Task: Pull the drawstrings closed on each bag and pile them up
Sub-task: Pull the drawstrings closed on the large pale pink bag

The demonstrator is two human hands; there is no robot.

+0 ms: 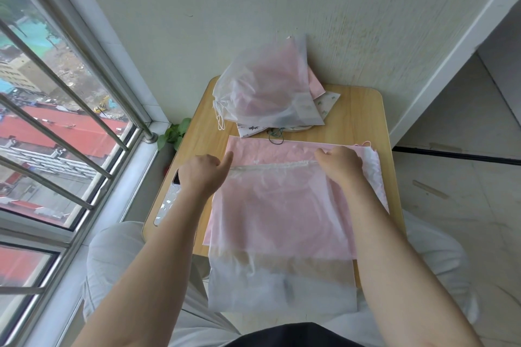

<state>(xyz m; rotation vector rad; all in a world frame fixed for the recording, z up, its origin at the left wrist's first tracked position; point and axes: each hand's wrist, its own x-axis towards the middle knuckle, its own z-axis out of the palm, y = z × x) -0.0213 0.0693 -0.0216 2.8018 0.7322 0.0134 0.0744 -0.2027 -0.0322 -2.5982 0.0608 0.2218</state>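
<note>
1. Translucent bag (282,234) is lying flat on the bench (363,121), overhanging the near edge; it looks light, limp and slippery.
2. Left hand (201,175) and right hand (338,163) are gripping its gathered mouth, fingers curled, where the drawstrings likely run.
3. Closed bags (265,87) are piling up behind.

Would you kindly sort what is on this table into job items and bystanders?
Job: translucent bag under both hands, left hand, right hand; cinched bag on the pile.
Bystanders: phone, green plant, window bars.
</note>
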